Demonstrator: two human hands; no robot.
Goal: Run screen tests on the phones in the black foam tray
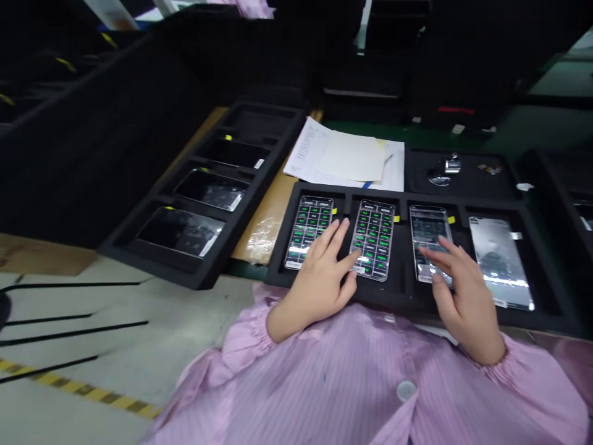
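A black foam tray (403, 296) in front of me holds several smartphones in separate slots. My left hand (322, 275) lies with fingers apart over the first phone (308, 225) and the edge of the second phone (376, 238); both screens show grids with green text. Over the third phone (424, 232), whose screen is dimmer, my right hand (463, 293) hovers or touches with fingers spread; I cannot tell which. The fourth phone (503, 259), with a pale, reflective screen, sits just right of that hand. Neither hand grips anything.
Left of me, another black foam tray (206, 275) carries dark phones (183, 232). Papers (347, 157) with a blue pen (368, 184) lie behind my tray. A dark mat (467, 185) holds a shiny metal piece (451, 165). Black bins (115, 142) rise at the left.
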